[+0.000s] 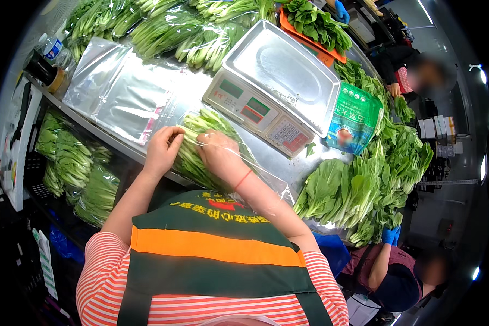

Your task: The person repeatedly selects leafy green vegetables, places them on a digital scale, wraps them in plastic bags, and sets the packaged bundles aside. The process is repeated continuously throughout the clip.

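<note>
A bunch of leafy greens (190, 159) lies in a clear plastic bag (246, 153) at the table's near edge. My left hand (163, 148) is at the stalk ends on the left, thumb and fingers pinched at the bag's edge. Curled over the pale stalks is my right hand (219, 153), with clear film stretching across its back and wrist. To the left, a stack of flat clear bags (118, 93) rests on the metal table. A weighing scale (265, 91) with a bare steel pan stands just beyond the bunch.
Bagged greens (167, 32) are piled along the back. Loose greens (362, 183) cover the right side beside a green printed pouch (354, 118). An orange tray (287, 24) holds more greens. Bagged greens (71, 159) sit below the left edge. Two people (385, 269) work at right.
</note>
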Available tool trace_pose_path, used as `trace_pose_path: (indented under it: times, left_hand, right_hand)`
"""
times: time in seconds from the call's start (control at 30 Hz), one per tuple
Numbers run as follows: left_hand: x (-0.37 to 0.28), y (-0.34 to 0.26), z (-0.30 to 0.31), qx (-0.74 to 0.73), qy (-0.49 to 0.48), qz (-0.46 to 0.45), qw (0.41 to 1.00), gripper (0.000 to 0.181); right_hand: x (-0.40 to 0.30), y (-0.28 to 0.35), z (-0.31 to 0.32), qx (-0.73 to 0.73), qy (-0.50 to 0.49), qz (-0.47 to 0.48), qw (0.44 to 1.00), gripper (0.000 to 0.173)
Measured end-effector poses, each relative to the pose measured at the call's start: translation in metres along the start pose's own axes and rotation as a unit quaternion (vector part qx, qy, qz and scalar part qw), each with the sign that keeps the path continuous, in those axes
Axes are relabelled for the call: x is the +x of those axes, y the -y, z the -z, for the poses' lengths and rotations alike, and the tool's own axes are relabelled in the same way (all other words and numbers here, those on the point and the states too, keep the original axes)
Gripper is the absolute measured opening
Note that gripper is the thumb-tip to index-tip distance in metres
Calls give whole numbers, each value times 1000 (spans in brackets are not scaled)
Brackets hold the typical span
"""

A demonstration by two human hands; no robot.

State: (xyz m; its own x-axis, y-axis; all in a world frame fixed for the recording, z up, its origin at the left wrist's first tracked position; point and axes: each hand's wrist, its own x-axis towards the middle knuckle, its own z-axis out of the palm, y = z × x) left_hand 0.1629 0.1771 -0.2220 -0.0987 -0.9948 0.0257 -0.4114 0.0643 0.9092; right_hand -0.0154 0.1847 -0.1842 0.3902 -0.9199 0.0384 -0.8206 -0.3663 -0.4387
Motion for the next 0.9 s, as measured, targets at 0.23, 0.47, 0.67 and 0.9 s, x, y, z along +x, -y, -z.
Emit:
trace_pose_path:
  times: [0.23, 0.47, 0.67, 0.9]
  left_hand:
    - [3, 3, -3, -61, 27, 18, 998, 11]
    - [9, 10, -5, 37, 48, -129, 990, 9]
    - [15, 10, -10, 107, 69, -112, 986, 8]
    - [11, 23, -8, 38, 61, -67, 995, 8]
  right_hand:
    - [6, -7, -9, 33, 6, -35, 999, 13]
    - [8, -10, -13, 79, -2, -74, 994, 19]
    - [-3, -21, -12, 257, -93, -78, 959, 14]
    - [-101, -48, 48, 265, -257, -157, 916, 10]
